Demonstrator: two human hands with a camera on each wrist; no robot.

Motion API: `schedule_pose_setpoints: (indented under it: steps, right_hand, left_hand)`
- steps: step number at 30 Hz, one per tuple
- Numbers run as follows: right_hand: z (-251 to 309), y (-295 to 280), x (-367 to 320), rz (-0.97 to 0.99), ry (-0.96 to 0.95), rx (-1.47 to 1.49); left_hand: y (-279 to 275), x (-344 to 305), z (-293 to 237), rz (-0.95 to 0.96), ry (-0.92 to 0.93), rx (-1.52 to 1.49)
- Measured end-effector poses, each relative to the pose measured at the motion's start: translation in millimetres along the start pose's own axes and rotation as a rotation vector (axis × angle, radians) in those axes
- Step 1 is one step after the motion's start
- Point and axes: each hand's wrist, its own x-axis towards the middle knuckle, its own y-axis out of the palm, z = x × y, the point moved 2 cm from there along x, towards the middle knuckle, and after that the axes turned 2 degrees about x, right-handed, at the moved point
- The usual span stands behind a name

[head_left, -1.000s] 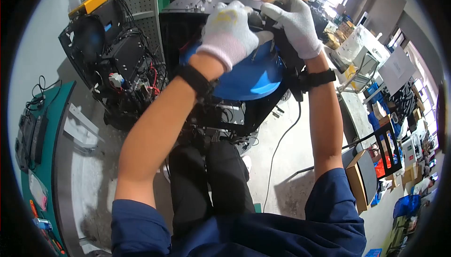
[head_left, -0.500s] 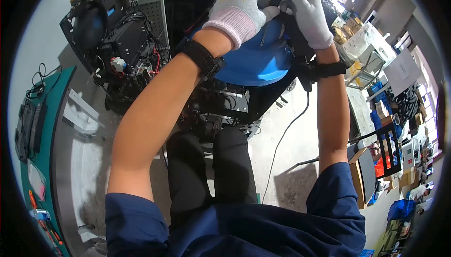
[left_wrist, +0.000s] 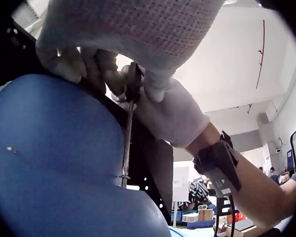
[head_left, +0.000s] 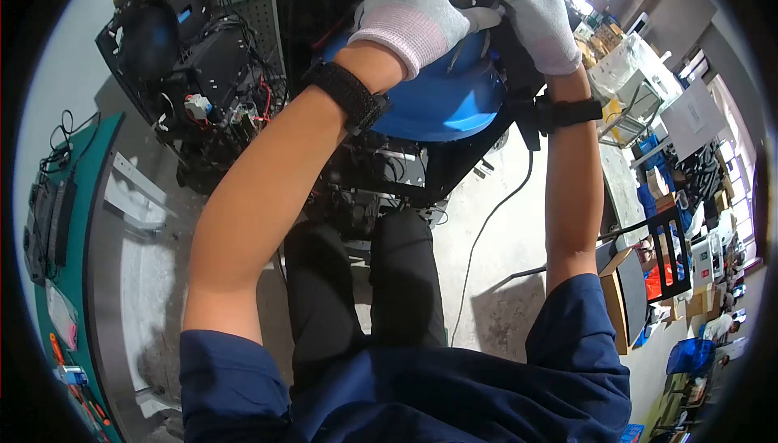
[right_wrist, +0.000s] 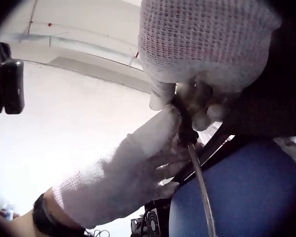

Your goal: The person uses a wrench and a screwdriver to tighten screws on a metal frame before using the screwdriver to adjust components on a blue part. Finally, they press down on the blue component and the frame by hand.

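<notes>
Both hands wear pale knitted gloves and meet above a rounded, glossy blue part (head_left: 446, 115) in front of the body. A thin metal rod (left_wrist: 128, 148) rises from beside the blue surface to a dark end piece (left_wrist: 133, 81) among the fingertips. My left hand (head_left: 413, 17) has its thumb and curled fingers around this end piece. From the other side my right hand (head_left: 539, 21) pinches at the same dark piece, as the right wrist view shows, with its fingers bent. The fingers partly hide the end piece.
A black frame (head_left: 462, 167) surrounds the blue part. At left stands a black machine unit (head_left: 203, 70) with loose wires, near a green-topped bench (head_left: 69, 200) with tools. A cable (head_left: 486, 240) hangs from the right wrist strap to the floor. A black chair (head_left: 660, 261) stands at right.
Both hands have shifted slightly right in the head view. The right hand's fingers, straighter half a second ago, now bend in towards the left hand. The blue part appears higher in view.
</notes>
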Motion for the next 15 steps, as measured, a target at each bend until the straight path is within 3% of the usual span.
schedule_pose_setpoints:
  steps: [2, 7, 9, 11, 12, 15]
  right_hand:
    - [1, 3, -1, 0.033, -0.021, 0.129]
    - [-16, 1, 4, -0.089, 0.061, -0.076]
    - [-17, -2, 1, -0.052, -0.008, 0.002]
    - [-12, -1, -1, -0.009, -0.021, 0.203]
    - [-8, -2, -2, -0.013, -0.038, 0.073]
    - [-10, -3, -4, 0.031, -0.009, 0.063]
  left_hand:
    - [0, -3, 2, 0.024, -0.007, -0.092]
    - [6, -2, 11, 0.053, -0.042, -0.203]
    - [4, -6, 14, -0.097, -0.042, -0.317]
    - [9, -4, 17, 0.000, -0.059, -0.314]
    - [11, -3, 17, 0.096, -0.072, -0.308]
    - [9, -3, 17, 0.072, 0.014, -0.074]
